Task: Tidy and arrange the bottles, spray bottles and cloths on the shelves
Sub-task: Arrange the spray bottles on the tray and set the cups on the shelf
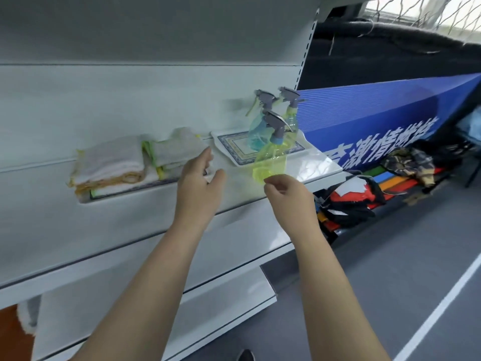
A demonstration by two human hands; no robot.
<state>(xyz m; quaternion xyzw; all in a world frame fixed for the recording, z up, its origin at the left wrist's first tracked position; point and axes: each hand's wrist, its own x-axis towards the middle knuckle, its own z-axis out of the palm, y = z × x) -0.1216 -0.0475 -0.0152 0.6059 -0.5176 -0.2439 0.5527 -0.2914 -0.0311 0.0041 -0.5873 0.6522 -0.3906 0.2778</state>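
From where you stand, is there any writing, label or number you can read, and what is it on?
Blue banner right of the shelves: large white Chinese characters, partly cut off and blurred; I cannot read them reliably.
Spray bottles: no label visible.
Folded cloths: no writing.
Patterned tray: only a decorative border, no text.

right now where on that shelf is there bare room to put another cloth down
Bare shelf shows right of the tray and in a front strip between the cloth stacks and the yellow spray bottle. The tray's left half is open. Its right half is crowded with spray bottles; both hands hover at the front strip.
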